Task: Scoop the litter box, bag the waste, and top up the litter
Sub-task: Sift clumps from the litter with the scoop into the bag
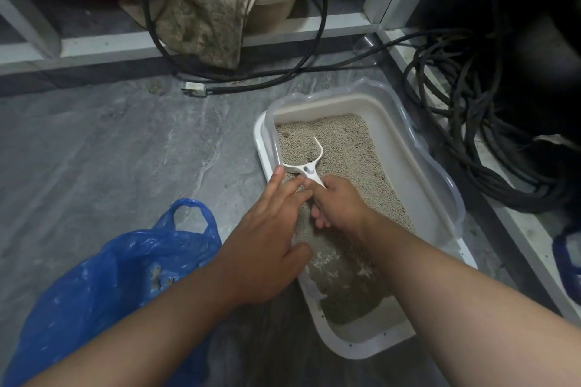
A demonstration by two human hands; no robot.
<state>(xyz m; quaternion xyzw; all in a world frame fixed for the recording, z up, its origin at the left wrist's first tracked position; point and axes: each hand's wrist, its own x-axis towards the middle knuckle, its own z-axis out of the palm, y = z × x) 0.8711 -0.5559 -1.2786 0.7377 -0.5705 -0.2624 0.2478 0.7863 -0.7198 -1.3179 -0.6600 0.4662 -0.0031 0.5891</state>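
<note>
The white litter scoop [306, 163] sits low over the grey granules at the far-left part of the litter box [418, 198], its handle clenched in the right hand [339, 203]. The main risk, as I judge it, is a spill on the way out — the blue plastic bag [103, 276] lies slumped on the floor to the left of the box, its mouth not held open, so a loaded scoop carried across the rim could shed granules or a clump onto the floor [125, 151] before reaching it. A second risk is the scoop's edge catching on the clear raised wall of the box, which stands just beside it; a jolt there would tip the load. The bowl's contents are hard to read, so I cannot say whether it carries waste at all.

The right hand is a closed fist around the handle, fingers wrapped under it. The left hand [267, 239] is spread open and grips nothing: its fingertips reach forward to touch the scoop's neck and the box's left rim, while the thumb hangs over the litter. Some pale specks already show inside the bag — the litter looks thin and uneven near the box's near end, so topping up is not yet done.
</note>
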